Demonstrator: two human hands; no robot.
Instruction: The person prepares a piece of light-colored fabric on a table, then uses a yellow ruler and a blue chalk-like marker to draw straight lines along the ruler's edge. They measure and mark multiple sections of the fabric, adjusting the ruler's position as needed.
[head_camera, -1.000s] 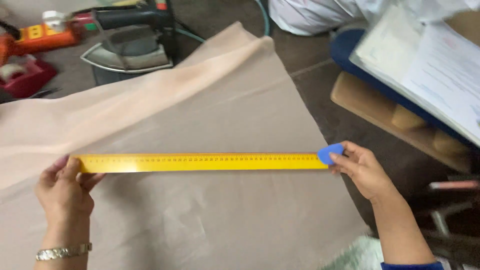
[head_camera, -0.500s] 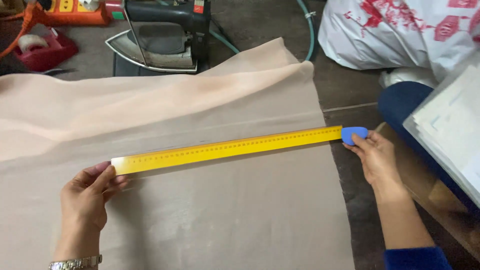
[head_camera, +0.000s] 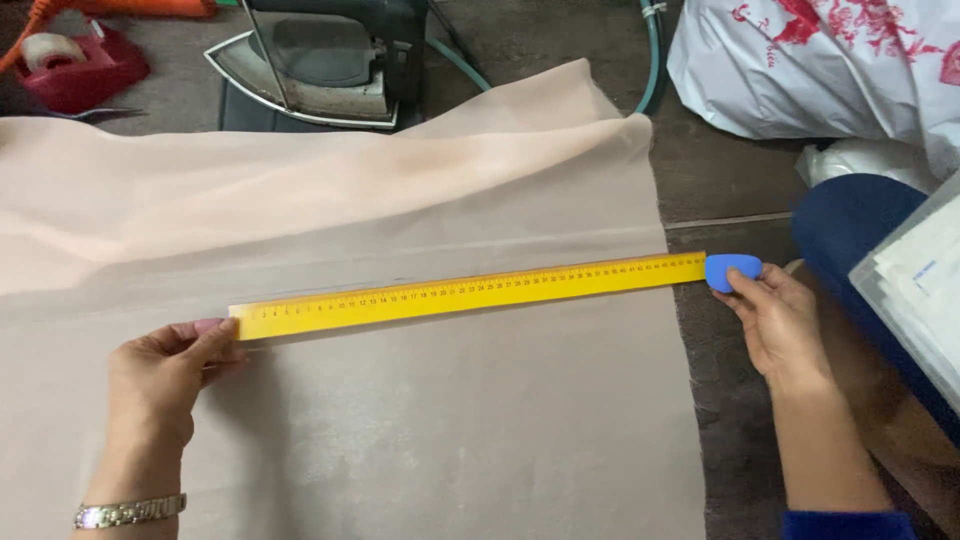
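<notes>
Hands steady a yellow ruler (head_camera: 468, 294) across peach fabric (head_camera: 400, 430): left hand (head_camera: 165, 375) pinching its nine-o'clock end, right hand (head_camera: 775, 320) pinching blue chalk (head_camera: 733, 271) at three o'clock; thin cloth could slip, skewing the line.

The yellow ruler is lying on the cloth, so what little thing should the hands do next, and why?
Probably draw the blue chalk in the right hand leftward along the yellow ruler. The chalk sits at the ruler's right end, at the edge of the peach cloth, and the left hand pins the other end flat, so the ruler looks ready for marking.
</notes>
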